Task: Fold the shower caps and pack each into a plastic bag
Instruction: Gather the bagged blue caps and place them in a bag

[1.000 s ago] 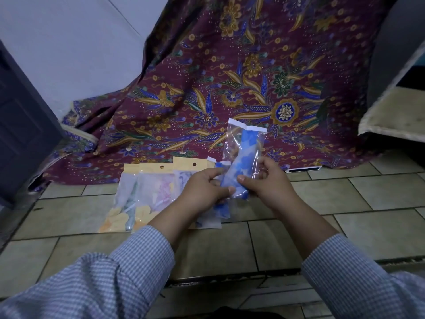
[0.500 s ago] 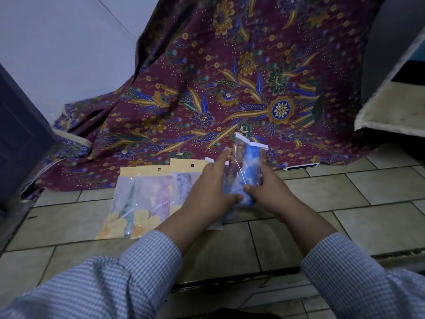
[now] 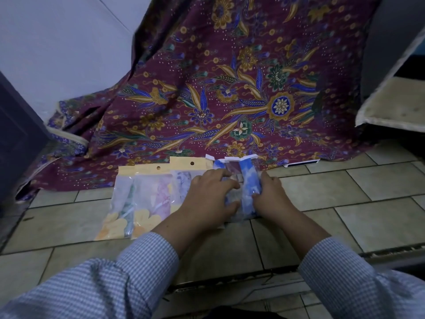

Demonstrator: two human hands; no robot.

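Bag (image 3: 249, 187) w/ blue folded cap is sitting on floor tiles (image 3: 322, 192) right of packed row, right hand (image 3: 270, 196) pinching its near edge, left hand (image 3: 210, 195) pressing flat-fingered beside it; prob. light, soft, slippery, so holding by edges is looking best.

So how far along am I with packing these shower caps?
Done: three packed bags with yellow header cards lie in a row on the tiled floor. In hand: the blue shower cap in its clear bag is at the row's right end, your left hand and right hand on it; its white flap looks open. Left: closing it. No unpacked caps are in view.
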